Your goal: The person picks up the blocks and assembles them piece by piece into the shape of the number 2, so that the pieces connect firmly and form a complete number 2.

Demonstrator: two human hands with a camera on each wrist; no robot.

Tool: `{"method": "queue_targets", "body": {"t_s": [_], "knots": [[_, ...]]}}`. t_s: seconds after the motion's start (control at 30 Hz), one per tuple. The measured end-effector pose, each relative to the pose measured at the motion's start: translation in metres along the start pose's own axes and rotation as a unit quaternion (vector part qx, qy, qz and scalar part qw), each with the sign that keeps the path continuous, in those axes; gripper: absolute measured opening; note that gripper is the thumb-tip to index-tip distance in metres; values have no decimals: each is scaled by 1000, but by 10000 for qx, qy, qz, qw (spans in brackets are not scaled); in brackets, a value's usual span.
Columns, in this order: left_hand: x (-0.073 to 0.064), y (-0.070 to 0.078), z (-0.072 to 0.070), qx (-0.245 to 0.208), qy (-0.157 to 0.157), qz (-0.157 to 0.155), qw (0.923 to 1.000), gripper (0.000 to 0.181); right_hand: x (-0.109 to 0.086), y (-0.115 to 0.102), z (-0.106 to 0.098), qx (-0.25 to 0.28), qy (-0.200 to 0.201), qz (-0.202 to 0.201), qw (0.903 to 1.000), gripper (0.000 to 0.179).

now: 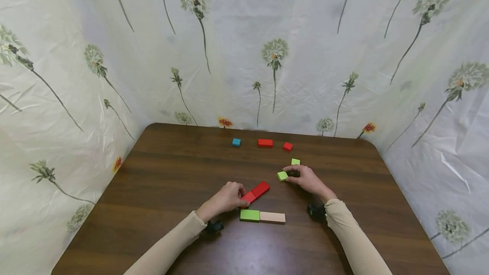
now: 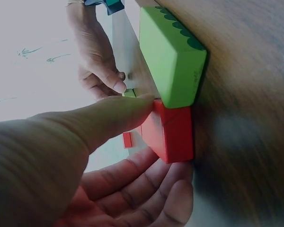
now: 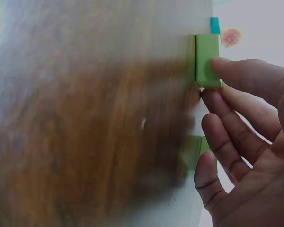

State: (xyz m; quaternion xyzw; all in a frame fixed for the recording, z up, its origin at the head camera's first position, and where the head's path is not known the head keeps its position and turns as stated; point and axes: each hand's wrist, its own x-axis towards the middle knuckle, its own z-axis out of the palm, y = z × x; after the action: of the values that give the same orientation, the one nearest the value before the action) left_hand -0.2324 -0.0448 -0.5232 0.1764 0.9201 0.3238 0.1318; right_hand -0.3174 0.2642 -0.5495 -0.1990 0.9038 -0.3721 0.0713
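Note:
In the head view my left hand [image 1: 226, 198] pinches the near end of a red block [image 1: 249, 197] between thumb and fingers. A second red block [image 1: 261, 189] continues it end to end, making a slanted row. Just below lies a flat row of a green block [image 1: 250, 215] and a beige block [image 1: 272, 217]. Seen from the left wrist, the green block [image 2: 173, 56] has a dark scalloped edge and meets the gripped red block [image 2: 175, 137] at a corner. My right hand [image 1: 308, 180] holds a small light green block [image 1: 282, 176] by thumb and fingertips, low over the wood.
Another light green block [image 1: 295, 161] sits just beyond the right hand. Near the far edge of the brown table [image 1: 183, 169] lie a blue block [image 1: 236, 142], a red block [image 1: 265, 143] and a smaller red block [image 1: 288, 146]. Flower-patterned curtain [image 1: 237, 54] surrounds the table's back and sides.

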Motion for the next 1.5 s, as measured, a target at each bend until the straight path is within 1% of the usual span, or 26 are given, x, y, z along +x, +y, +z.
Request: {"method": "queue_targets", "body": {"t_s": [0.1,0.27,0.43,0.6,0.83,0.97,1.17,1.4,1.5], "knots": [[0,0,0,-11,-16,-27,10000,23,1,-2,1,-34,9,13,10000,32],[1,0,-1,37,37,33,10000,23,1,-5,2,-53,51,23,10000,30],[-1,0,-1,25,41,39,10000,23,2,-7,5,-82,12,55,10000,30],[-1,0,0,-2,39,14,10000,22,3,-7,8,-121,65,-12,9999,29],[0,-2,2,71,56,24,10000,23,5,-12,13,-141,5,-30,9999,30],[1,-3,1,77,72,17,9999,23,7,-14,15,-111,40,-53,9999,29],[0,-2,1,85,44,-26,10000,23,7,-17,18,-134,77,-176,9997,29],[0,-1,1,67,29,-56,10000,23,8,-20,21,-105,-11,-12,9999,28],[0,0,0,26,22,-75,10000,23,8,-22,22,-124,-34,-20,9999,29]]}}
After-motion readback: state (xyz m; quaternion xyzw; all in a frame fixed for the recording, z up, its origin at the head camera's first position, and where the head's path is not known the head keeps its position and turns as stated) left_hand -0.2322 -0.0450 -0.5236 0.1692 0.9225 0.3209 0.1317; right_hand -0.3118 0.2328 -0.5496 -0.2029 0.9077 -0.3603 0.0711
